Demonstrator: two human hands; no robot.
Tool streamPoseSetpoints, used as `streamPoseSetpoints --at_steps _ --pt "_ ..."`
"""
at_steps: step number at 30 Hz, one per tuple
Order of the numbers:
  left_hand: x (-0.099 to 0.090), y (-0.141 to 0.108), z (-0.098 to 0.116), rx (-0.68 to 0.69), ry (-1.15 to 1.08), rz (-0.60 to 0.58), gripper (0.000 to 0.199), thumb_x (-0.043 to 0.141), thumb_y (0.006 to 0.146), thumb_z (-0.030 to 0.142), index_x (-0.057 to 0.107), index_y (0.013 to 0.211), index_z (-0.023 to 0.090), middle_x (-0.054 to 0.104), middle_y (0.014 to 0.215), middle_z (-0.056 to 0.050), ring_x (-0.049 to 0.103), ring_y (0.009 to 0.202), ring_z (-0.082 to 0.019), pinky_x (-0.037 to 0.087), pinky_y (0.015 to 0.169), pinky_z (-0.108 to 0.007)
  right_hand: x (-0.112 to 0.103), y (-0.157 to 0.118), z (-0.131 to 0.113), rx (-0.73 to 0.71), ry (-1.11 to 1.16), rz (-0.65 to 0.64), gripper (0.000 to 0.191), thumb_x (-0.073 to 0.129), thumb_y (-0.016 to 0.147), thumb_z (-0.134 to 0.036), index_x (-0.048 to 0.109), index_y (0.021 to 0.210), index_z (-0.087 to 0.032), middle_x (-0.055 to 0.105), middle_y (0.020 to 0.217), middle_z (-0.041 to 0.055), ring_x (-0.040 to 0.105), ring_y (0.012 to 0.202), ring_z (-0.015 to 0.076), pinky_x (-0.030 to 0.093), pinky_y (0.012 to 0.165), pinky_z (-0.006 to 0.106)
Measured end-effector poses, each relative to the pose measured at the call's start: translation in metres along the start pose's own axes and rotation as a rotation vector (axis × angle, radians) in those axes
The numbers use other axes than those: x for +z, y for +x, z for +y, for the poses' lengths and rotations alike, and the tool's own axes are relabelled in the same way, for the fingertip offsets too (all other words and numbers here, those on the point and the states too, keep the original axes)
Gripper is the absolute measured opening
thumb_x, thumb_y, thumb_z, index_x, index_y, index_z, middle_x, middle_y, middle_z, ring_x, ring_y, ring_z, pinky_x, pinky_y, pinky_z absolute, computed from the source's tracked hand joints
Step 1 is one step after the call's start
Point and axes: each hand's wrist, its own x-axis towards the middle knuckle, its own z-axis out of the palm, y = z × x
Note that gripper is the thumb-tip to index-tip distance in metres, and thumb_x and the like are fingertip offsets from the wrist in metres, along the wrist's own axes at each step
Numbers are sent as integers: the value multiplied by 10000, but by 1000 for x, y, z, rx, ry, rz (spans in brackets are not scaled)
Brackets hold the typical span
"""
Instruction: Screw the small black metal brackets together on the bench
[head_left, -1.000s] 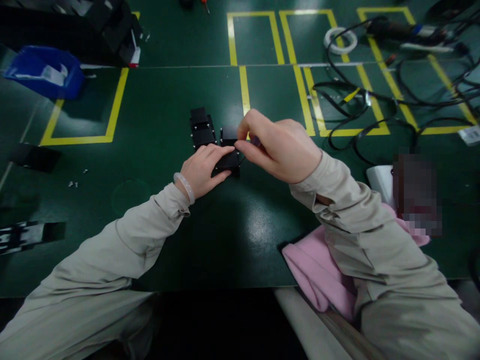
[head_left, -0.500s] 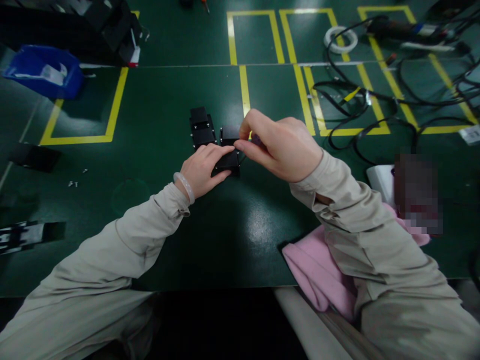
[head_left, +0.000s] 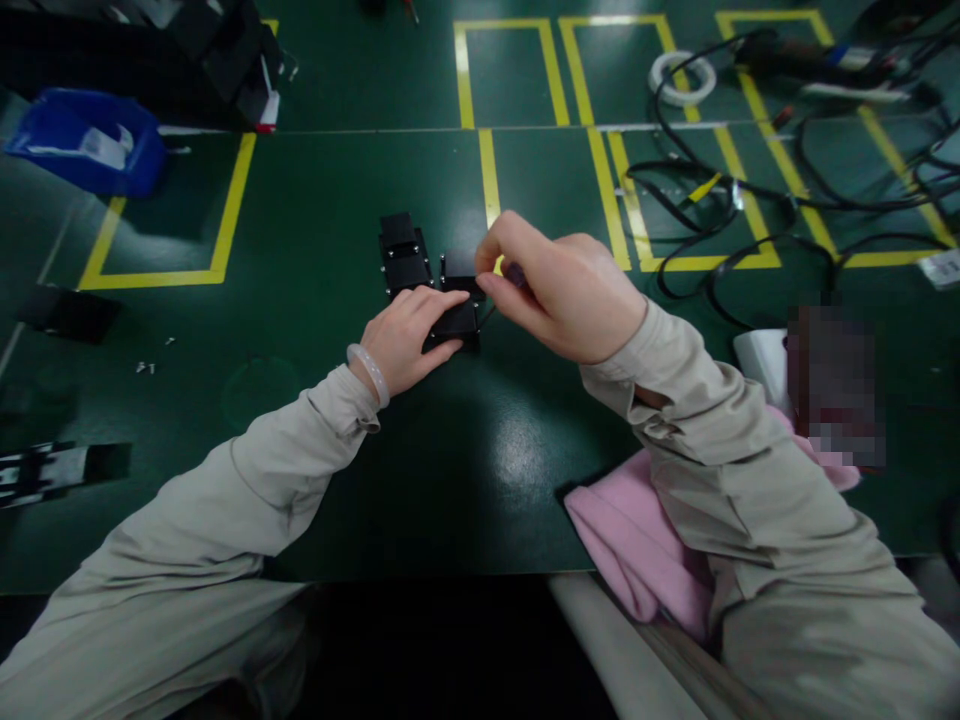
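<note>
My left hand (head_left: 409,335) is closed around a black block-shaped part (head_left: 456,320) on the green table, thumb along its near side and fingers over its top. Small silver screws show at its edges. My right hand (head_left: 562,290) pinches what looks like a screwdriver (head_left: 515,275); the dark handle is mostly hidden in the fingers, and a thin shaft slants down to the right side of the part. Just beyond my left fingers lies another joined black piece (head_left: 405,262) with silver screws. How the black pieces connect under my hand is hidden.
Loose screws (head_left: 142,368) and a black-and-silver part (head_left: 52,470) lie at left. A blue bin (head_left: 90,145) stands at the far left. Black cables (head_left: 720,200) and a white tape roll (head_left: 681,78) are at right. A pink cloth (head_left: 637,540) hangs at the near edge.
My right hand has shifted slightly up and back from the block, showing more of the screwdriver shaft. My left hand stays in place.
</note>
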Motion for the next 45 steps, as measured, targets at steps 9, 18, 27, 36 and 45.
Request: streamPoseSetpoints --at_steps 9,18,27,36,45 --pt "0 0 0 10 12 20 479 599 934 305 542 1379 138 631 1253 -130 590 1105 -284 484 991 -436 -2 0 0 -3 -39 -2 492 259 1018 -469 575 1243 -167 687 886 45 653 758 185 408 679 312" --pt "0 0 0 2 2 14 490 602 931 303 533 1390 148 627 1261 -128 587 1114 -283 480 1005 -447 0 -1 0 2 0 23 443 278 1009 -406 547 1264 -165 705 927 50 617 705 143 431 684 290" --pt "-1 0 1 8 6 7 486 594 937 305 534 1389 138 627 1265 -132 589 1119 -288 478 1005 -443 -1 0 -2 8 18 4 438 301 988 -334 557 1282 -137 672 895 44 587 676 150 425 683 298" --pt "0 0 1 4 22 12 471 593 935 311 542 1373 145 633 1258 -125 591 1115 -284 481 1003 -439 1 -1 1 -34 -40 9 426 273 1005 -396 557 1248 -192 647 811 11 597 684 149 371 640 290" --pt "1 0 0 12 34 28 467 612 928 302 555 1361 137 641 1234 -125 600 1091 -282 496 964 -417 1 0 -2 -5 -54 -34 483 230 1016 -464 549 1268 -203 681 906 41 641 772 176 410 692 302"
